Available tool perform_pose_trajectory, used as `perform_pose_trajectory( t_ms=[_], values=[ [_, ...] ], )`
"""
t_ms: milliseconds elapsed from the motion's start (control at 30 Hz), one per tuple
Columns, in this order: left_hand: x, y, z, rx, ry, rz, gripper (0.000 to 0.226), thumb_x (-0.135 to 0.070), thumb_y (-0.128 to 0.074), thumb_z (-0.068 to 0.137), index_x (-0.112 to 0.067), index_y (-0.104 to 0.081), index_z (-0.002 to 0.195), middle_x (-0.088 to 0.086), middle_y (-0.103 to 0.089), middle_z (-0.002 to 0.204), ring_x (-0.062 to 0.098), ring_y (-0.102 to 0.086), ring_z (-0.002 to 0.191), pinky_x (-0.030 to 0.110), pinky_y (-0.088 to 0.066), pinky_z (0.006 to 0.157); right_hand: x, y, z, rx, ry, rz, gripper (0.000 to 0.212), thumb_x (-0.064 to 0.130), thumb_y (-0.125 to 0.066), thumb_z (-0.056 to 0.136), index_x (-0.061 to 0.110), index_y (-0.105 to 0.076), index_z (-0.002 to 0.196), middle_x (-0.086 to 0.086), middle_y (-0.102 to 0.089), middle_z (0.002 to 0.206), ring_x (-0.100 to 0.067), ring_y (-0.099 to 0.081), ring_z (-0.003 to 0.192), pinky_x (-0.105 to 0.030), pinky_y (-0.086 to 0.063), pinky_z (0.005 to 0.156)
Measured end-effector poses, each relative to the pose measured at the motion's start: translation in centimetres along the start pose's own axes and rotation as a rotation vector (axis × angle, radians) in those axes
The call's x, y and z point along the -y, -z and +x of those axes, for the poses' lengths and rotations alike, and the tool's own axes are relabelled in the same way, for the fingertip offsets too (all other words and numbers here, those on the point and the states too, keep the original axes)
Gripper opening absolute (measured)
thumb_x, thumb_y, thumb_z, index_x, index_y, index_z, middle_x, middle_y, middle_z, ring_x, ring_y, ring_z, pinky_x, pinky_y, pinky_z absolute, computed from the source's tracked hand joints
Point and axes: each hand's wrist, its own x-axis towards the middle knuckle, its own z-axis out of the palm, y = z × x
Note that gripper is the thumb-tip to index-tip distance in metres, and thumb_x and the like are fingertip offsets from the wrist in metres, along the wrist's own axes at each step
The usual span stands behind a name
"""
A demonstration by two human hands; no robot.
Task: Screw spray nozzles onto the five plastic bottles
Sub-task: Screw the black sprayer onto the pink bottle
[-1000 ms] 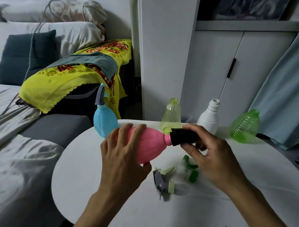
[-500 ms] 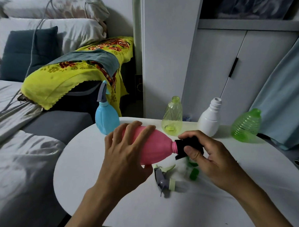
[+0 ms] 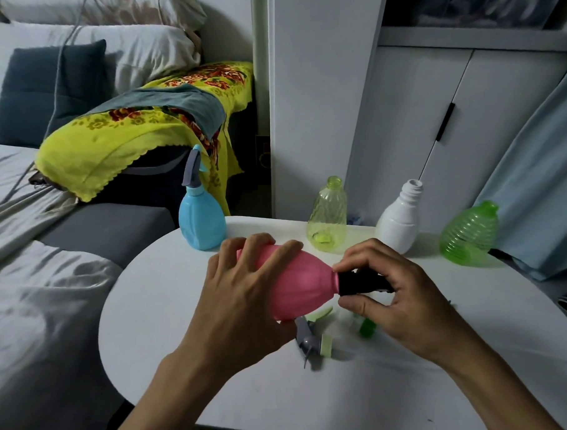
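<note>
My left hand (image 3: 243, 301) grips a pink bottle (image 3: 303, 287) held sideways over the white round table (image 3: 169, 304). My right hand (image 3: 399, 294) pinches the black nozzle (image 3: 359, 281) at the bottle's neck. A blue bottle (image 3: 201, 221) with a grey nozzle fitted stands at the back left. A yellow-green bottle (image 3: 327, 217), a white bottle (image 3: 399, 222) and a green ribbed bottle (image 3: 468, 236) stand open-necked along the back. A grey-and-green loose nozzle (image 3: 313, 338) and a green one (image 3: 366, 326) lie under my hands, partly hidden.
A bed with grey sheets (image 3: 35, 290) lies left of the table. A yellow floral cloth (image 3: 136, 136) drapes a dark seat behind it. White cabinet doors (image 3: 434, 127) and a blue curtain (image 3: 546, 170) stand beyond the table's far edge.
My right hand has turned on the black nozzle, its fingers shifting round the cap. The pink bottle stays sideways in my left hand, slightly lower over the table.
</note>
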Motion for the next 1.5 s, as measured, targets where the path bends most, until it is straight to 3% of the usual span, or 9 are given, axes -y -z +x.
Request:
perform_pose_trajectory(
  t_ms=[300, 500, 667, 800, 900, 1000, 1067, 1200, 1500],
  values=[
    [-0.3, 0.0, -0.1, -0.027, 0.003, 0.034, 0.097, -0.052, -0.082, 0.054, -0.025, -0.047, 0.141, 0.012, -0.053, 0.136, 0.038, -0.046, 0.120, 0.052, -0.048, 0.090, -0.1, -0.2, -0.2, -0.096, -0.095, 0.133, 0.040, 0.038, -0.078, 0.077, 0.043, -0.057, 0.111, 0.010, -0.065, 0.098, -0.010, -0.066, 0.089, -0.015, -0.051, 0.078],
    [-0.8, 0.0, 0.0, -0.073, 0.006, 0.053, 0.097, -0.046, -0.089, 0.052, -0.020, -0.053, 0.138, 0.016, -0.055, 0.135, 0.041, -0.047, 0.119, 0.055, -0.048, 0.089, -0.4, -0.5, -0.3, -0.154, -0.156, 0.168, 0.045, 0.053, -0.075, 0.074, 0.041, -0.052, 0.111, 0.006, -0.064, 0.087, -0.015, -0.067, 0.082, -0.022, -0.054, 0.073],
    [-0.9, -0.1, 0.1, -0.101, -0.001, 0.062, 0.098, -0.045, -0.090, 0.050, -0.020, -0.052, 0.138, 0.018, -0.055, 0.134, 0.042, -0.047, 0.119, 0.058, -0.049, 0.087, -0.1, -0.7, -0.2, -0.208, -0.204, 0.306, 0.039, 0.045, -0.079, 0.070, 0.029, -0.049, 0.089, 0.004, -0.068, 0.078, -0.016, -0.069, 0.067, -0.024, -0.055, 0.062],
    [-0.8, -0.2, 0.1, -0.020, 0.074, -0.090, 0.097, -0.044, -0.089, 0.052, -0.026, -0.049, 0.138, 0.007, -0.053, 0.135, 0.034, -0.044, 0.120, 0.052, -0.049, 0.089, 0.3, -0.1, 0.1, -0.194, -0.295, 0.482, 0.030, 0.056, -0.063, 0.080, 0.027, -0.059, 0.085, -0.003, -0.071, 0.076, -0.020, -0.069, 0.065, -0.024, -0.051, 0.054],
    [-0.5, -0.3, 0.2, 0.048, 0.148, -0.289, 0.096, -0.046, -0.084, 0.052, -0.031, -0.046, 0.138, -0.001, -0.050, 0.132, 0.022, -0.040, 0.117, 0.037, -0.047, 0.088, -0.1, 0.9, -0.1, -0.160, -0.297, 0.617, 0.043, 0.043, -0.037, 0.092, 0.021, -0.070, 0.110, -0.011, -0.075, 0.102, -0.026, -0.071, 0.092, -0.027, -0.055, 0.073],
    [-0.3, -0.7, 0.4, 0.123, 0.229, -0.509, 0.093, -0.046, -0.087, 0.052, -0.044, -0.041, 0.133, -0.013, -0.047, 0.126, 0.012, -0.040, 0.113, 0.024, -0.044, 0.084, 0.0, 1.1, -0.2, -0.122, -0.278, 0.792, 0.052, 0.024, -0.028, 0.093, 0.018, -0.064, 0.130, -0.010, -0.066, 0.131, -0.028, -0.057, 0.126, -0.046, -0.044, 0.104],
    [-0.6, -1.1, 0.4, 0.199, 0.290, -0.660, 0.091, -0.045, -0.089, 0.050, -0.049, -0.041, 0.127, -0.017, -0.048, 0.122, 0.011, -0.046, 0.112, 0.030, -0.055, 0.083, 0.3, 0.5, 0.0, -0.123, -0.234, 0.834, 0.046, 0.022, -0.036, 0.095, 0.018, -0.060, 0.134, -0.015, -0.065, 0.132, -0.031, -0.056, 0.128, -0.054, -0.044, 0.105],
    [-1.9, -1.7, 0.2, 0.303, 0.357, -0.941, 0.090, -0.042, -0.090, 0.046, -0.054, -0.045, 0.123, -0.018, -0.055, 0.118, 0.012, -0.061, 0.104, 0.029, -0.062, 0.073, 0.6, -0.9, 0.5, -0.241, -0.198, 0.882, 0.063, 0.033, -0.080, 0.077, 0.025, -0.055, 0.134, -0.012, -0.073, 0.118, -0.028, -0.064, 0.118, -0.037, -0.052, 0.097],
    [-3.0, -2.0, 0.1, 0.266, 0.377, -1.046, 0.080, -0.043, -0.090, 0.046, -0.069, -0.045, 0.106, -0.035, -0.056, 0.104, -0.012, -0.058, 0.095, 0.013, -0.055, 0.060, 0.6, -2.3, 1.3, -0.321, -0.268, 0.944, 0.048, 0.034, -0.092, 0.059, 0.020, -0.074, 0.102, -0.002, -0.074, 0.094, -0.017, -0.066, 0.095, -0.029, -0.051, 0.087]
  ],
)
